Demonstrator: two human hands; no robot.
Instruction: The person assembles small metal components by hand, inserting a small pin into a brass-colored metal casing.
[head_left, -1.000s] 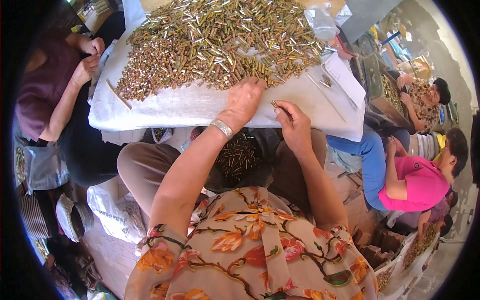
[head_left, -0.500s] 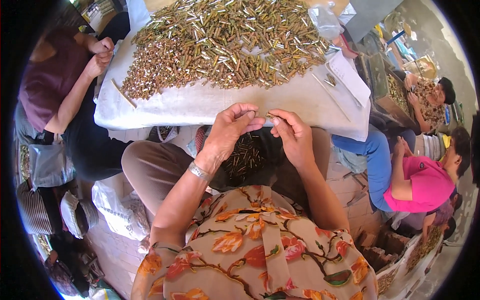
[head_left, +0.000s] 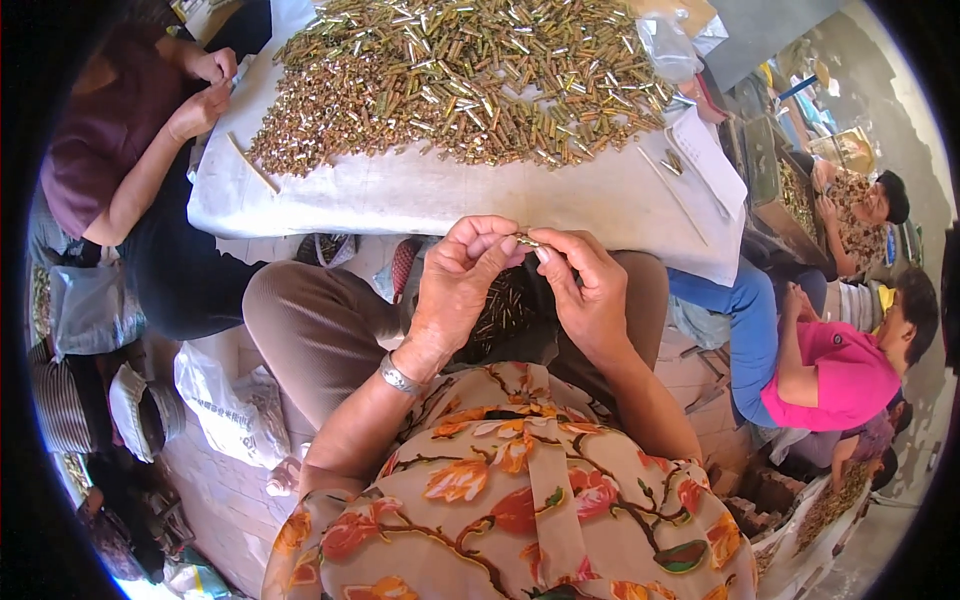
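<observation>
left hand (head_left: 460,285): thumb and forefinger pinch one end of a small metal piece (head_left: 527,240), other fingers curled; silver-coloured bracelet (head_left: 398,375) round the wrist.
right hand (head_left: 588,280): thumb and forefinger pinch the other end.
pinched piece: between both sets of fingertips, near the table's close edge; brass-coloured, mostly covered, exact shape hard to make out.
lap container (head_left: 530,348): at six o'clock, just below the hands, dark, holding slim metal pieces; hands and shirt hide much of it, material unclear.
table (head_left: 450,205): at twelve o'clock, under pale, faintly creased cloth.
heap (head_left: 460,85): at twelve on the cloth, shiny tubes and stubbier bits, far edge cut off.
clear bag (head_left: 668,48): at one o'clock, crumpled plastic, contents unclear.
paper (head_left: 705,160): at two o'clock, flat and white, near a thin stick (head_left: 675,198).
wooden box (head_left: 765,185): between two and three o'clock, more brassy pieces inside.
white bag (head_left: 225,405): at eight o'clock on the floor, thin plastic, bulging, contents unclear.
co-worker's hands (head_left: 208,90): at ten o'clock, fingertips close together, anything held too small to tell.
</observation>
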